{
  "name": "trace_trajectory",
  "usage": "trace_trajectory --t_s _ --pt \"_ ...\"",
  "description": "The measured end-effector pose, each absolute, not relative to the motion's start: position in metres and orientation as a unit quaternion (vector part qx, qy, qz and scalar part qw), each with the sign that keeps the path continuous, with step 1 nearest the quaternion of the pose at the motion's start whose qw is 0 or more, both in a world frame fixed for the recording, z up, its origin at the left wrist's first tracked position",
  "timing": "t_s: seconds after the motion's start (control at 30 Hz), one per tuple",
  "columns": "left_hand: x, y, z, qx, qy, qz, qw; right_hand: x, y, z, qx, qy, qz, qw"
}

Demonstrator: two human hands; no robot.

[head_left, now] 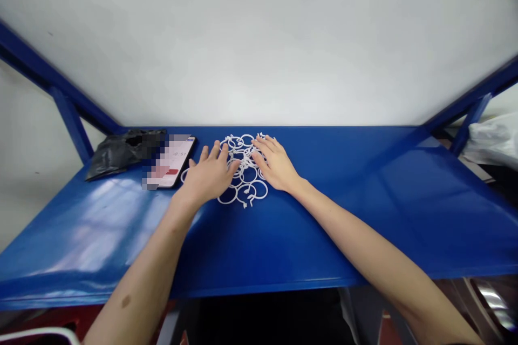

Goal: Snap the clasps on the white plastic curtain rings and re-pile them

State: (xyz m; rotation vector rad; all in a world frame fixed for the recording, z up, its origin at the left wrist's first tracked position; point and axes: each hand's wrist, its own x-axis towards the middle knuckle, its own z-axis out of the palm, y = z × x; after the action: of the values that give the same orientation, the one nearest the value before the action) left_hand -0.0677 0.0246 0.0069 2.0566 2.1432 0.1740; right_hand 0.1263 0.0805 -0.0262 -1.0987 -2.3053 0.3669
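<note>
A loose pile of white plastic rings [249,174] lies on the blue shelf, several of them overlapping, some with small hook-like ends. On the pile's left side is my left hand [208,172], palm down with its fingers spread. My right hand [275,163] rests against the right side of the pile, flat, its fingers stretched forward and partly over the rings. Neither hand grips a ring. Some rings are partly hidden under the fingers, and one pokes out left of my left hand.
Left of the pile lies a phone [172,161] with a lit, partly blurred screen. A black plastic bag [117,153] sits farther left. Blue metal braces flank the blue shelf [364,199], and a pale panel [267,53] rises behind it. White plastic wrapping [493,137] shows at far right.
</note>
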Motion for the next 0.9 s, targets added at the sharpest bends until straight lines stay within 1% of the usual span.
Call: trace_trajectory --t_s 0.13,0.43,0.57,0.63,0.7,0.9 --pt "-0.043 0.016 0.004 0.671 0.735 0.054 0.084 0.128 0.077 -0.023 -0.403 -0.857 0.127 0.294" --pt "-0.031 0.022 -0.011 0.703 0.700 0.115 0.047 0.128 0.076 -0.023 -0.393 -0.847 0.136 0.332" --pt "-0.033 0.025 -0.007 0.711 0.689 0.138 -0.004 0.135 0.072 -0.022 -0.391 -0.837 0.150 0.351" --pt "-0.036 0.027 -0.007 0.708 0.690 0.146 -0.041 0.143 0.066 -0.020 -0.393 -0.841 0.151 0.340" --pt "-0.040 0.029 -0.009 0.717 0.682 0.136 -0.048 0.154 0.057 -0.019 -0.391 -0.851 0.142 0.320" --pt "-0.051 0.036 -0.020 0.743 0.666 0.056 0.024 0.185 0.037 -0.016 -0.356 -0.888 0.104 0.272"
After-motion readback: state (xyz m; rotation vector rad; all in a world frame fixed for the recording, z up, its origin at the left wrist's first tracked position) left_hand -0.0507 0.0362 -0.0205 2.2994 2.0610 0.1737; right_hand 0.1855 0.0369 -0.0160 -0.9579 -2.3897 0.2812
